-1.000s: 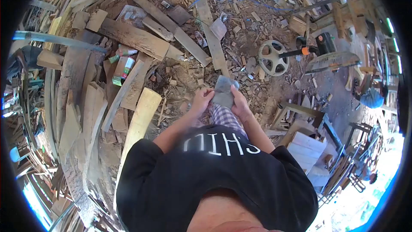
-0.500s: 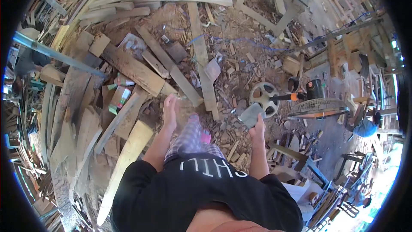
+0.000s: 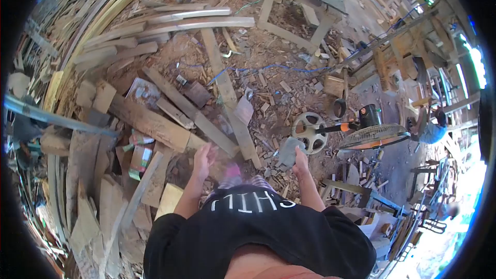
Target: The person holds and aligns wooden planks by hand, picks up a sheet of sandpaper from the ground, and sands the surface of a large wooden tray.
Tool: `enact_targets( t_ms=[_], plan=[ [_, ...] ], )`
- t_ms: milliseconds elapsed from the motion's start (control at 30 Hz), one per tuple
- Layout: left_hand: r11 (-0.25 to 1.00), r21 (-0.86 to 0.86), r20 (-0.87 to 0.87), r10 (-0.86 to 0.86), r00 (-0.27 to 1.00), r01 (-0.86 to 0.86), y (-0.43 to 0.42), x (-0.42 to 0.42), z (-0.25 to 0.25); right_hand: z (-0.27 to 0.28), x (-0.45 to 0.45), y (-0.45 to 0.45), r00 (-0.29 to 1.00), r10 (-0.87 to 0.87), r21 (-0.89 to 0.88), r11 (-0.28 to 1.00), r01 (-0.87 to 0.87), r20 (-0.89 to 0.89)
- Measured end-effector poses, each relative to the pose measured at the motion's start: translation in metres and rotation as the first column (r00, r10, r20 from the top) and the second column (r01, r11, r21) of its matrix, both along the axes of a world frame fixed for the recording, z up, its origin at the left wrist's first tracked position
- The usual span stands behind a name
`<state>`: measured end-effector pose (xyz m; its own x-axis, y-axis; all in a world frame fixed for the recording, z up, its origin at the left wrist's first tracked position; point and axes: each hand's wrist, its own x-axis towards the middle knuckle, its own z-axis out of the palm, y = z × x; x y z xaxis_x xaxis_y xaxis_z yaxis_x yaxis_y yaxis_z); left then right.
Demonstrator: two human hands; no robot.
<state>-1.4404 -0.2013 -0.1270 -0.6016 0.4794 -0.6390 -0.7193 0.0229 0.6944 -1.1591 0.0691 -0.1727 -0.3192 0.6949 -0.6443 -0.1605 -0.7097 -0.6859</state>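
My right hand (image 3: 300, 164) is closed on a flat grey piece (image 3: 288, 151), roughly rectangular, with the thumb lying on top. Its material is hard to make out. That hand is close to the round base (image 3: 309, 133) of a fan. On the other side, my left hand (image 3: 203, 158) has its fingers stretched out and holds nothing. It hovers near the end of a thick wooden plank (image 3: 155, 123), and I cannot tell whether they touch. Below the hands, a pink shoe (image 3: 233, 170) shows blurred.
The fan's caged head (image 3: 374, 137) lies to the right. Two long boards (image 3: 227, 85) (image 3: 191, 111) cross the debris-strewn ground ahead. Offcuts are piled at left, beside a metal pipe (image 3: 62, 120). A blue cord (image 3: 274, 66) runs across the ground. A low wooden frame (image 3: 289, 35) stands farther off.
My body has moved forward, and the view has shifted with it. The right hand still has the grey piece, now tilted differently. My left hand stays raised with its fingers out.
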Motion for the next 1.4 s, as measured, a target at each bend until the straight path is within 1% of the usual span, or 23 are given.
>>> enact_targets(
  t_ms=[100, 167, 267, 400, 433, 467, 567, 633, 667, 733, 833, 867, 900, 933, 967, 1000, 1033, 1100, 1167, 1233, 1267, 1367, 1400],
  plan=[
    [0.998, -0.046, -0.013, -0.035, 0.999, 0.034, -0.009, -0.021, -0.019, -0.013, -0.009, 0.011, 0.998, 0.041, 0.058, 0.997, -0.044, 0.043],
    [0.996, -0.075, -0.033, -0.046, 0.998, 0.043, -0.014, -0.029, -0.03, -0.013, -0.02, 0.016, 0.992, 0.019, 0.186, 0.982, -0.042, 0.127],
    [0.995, -0.102, -0.021, 0.0, 1.0, -0.003, -0.011, -0.044, -0.043, 0.0, -0.025, 0.025, 0.988, 0.051, 0.177, 0.981, -0.077, 0.147],
    [0.985, 0.049, -0.057, -0.161, 0.985, 0.164, -0.016, -0.065, -0.083, 0.005, -0.032, 0.056, 0.988, -0.051, 0.151, 0.988, 0.029, 0.145],
    [0.997, -0.024, -0.051, -0.073, 0.996, 0.072, -0.008, -0.061, -0.074, 0.006, -0.034, 0.064, 0.988, -0.094, 0.146, 0.986, 0.075, 0.126],
    [0.989, -0.009, -0.09, -0.15, 0.984, 0.15, -0.009, -0.069, -0.08, -0.002, -0.033, 0.078, 0.991, -0.112, 0.228, 0.969, 0.093, 0.073],
    [0.994, -0.072, -0.035, 0.082, 0.996, -0.084, 0.018, -0.073, -0.07, -0.011, -0.046, 0.126, 0.982, -0.173, 0.174, 0.972, 0.158, 0.07],
    [0.989, -0.105, 0.003, 0.102, 0.995, -0.101, 0.031, -0.083, -0.078, -0.004, -0.063, 0.156, 0.969, -0.203, 0.2, 0.964, 0.173, 0.14],
    [0.985, -0.132, 0.036, 0.121, 0.992, -0.116, 0.04, -0.091, -0.083, -0.003, -0.072, 0.172, 0.977, -0.2, 0.171, 0.968, 0.185, 0.075],
    [0.989, -0.107, 0.043, 0.106, 0.993, -0.1, 0.064, -0.11, -0.103, -0.025, -0.087, 0.215, 0.982, -0.171, 0.205, 0.967, 0.153, 0.076],
    [0.991, -0.116, -0.01, 0.072, 0.997, -0.072, 0.142, -0.145, -0.12, -0.032, -0.128, 0.281, 0.992, -0.12, 0.183, 0.976, 0.113, 0.027],
    [0.995, -0.084, -0.082, 0.052, 0.995, -0.058, 0.177, -0.156, -0.126, -0.042, -0.142, 0.313, 0.996, -0.095, 0.148, 0.985, 0.094, -0.005],
    [0.998, -0.041, -0.165, 0.044, 0.985, -0.052, 0.218, -0.171, -0.132, -0.041, -0.164, 0.339, 0.993, -0.108, 0.115, 0.988, 0.101, 0.055],
    [0.996, -0.084, -0.171, 0.02, 0.985, -0.034, 0.262, -0.184, -0.138, -0.059, -0.181, 0.372, 0.996, -0.09, 0.08, 0.993, 0.089, 0.014],
    [0.993, -0.12, -0.176, 0.002, 0.984, -0.024, 0.312, -0.196, -0.144, -0.085, -0.196, 0.408, 0.999, -0.038, 0.15, 0.988, 0.038, 0.0],
    [0.992, -0.126, -0.147, 0.01, 0.989, -0.028, 0.368, -0.206, -0.131, -0.092, -0.219, 0.44, 0.988, -0.091, 0.106, 0.991, 0.078, 0.121],
    [0.989, -0.146, -0.109, 0.001, 0.994, -0.017, 0.418, -0.212, -0.116, -0.079, -0.239, 0.463, 0.994, -0.037, 0.054, 0.998, 0.032, 0.107],
    [0.943, -0.129, -0.153, -0.323, 0.934, 0.305, 0.507, -0.235, -0.128, -0.075, -0.269, 0.521, 0.975, 0.09, 0.074, 0.992, -0.107, 0.202],
    [0.91, 0.079, -0.014, -0.407, 0.913, 0.407, 0.597, -0.248, -0.082, -0.047, -0.292, 0.566, 0.95, 0.148, 0.071, 0.982, -0.174, 0.273],
    [0.918, 0.092, -0.051, -0.383, 0.922, 0.386, 0.664, -0.256, 0.0, -0.014, -0.317, 0.606, 0.816, 0.288, 0.287, 0.835, -0.47, 0.5],
    [0.921, 0.096, -0.098, -0.368, 0.925, 0.377, 0.681, -0.26, 0.022, -0.005, -0.329, 0.62, 0.844, 0.255, 0.367, 0.814, -0.451, 0.472],
    [0.875, 0.123, -0.141, -0.452, 0.881, 0.469, 0.708, -0.294, 0.032, 0.008, -0.371, 0.674, 0.838, 0.314, 0.301, 0.829, -0.471, 0.446],
    [0.893, 0.079, -0.241, -0.414, 0.878, 0.443, 0.709, -0.303, 0.023, 0.005, -0.384, 0.689, 0.835, 0.32, 0.298, 0.827, -0.477, 0.448]
  ],
)
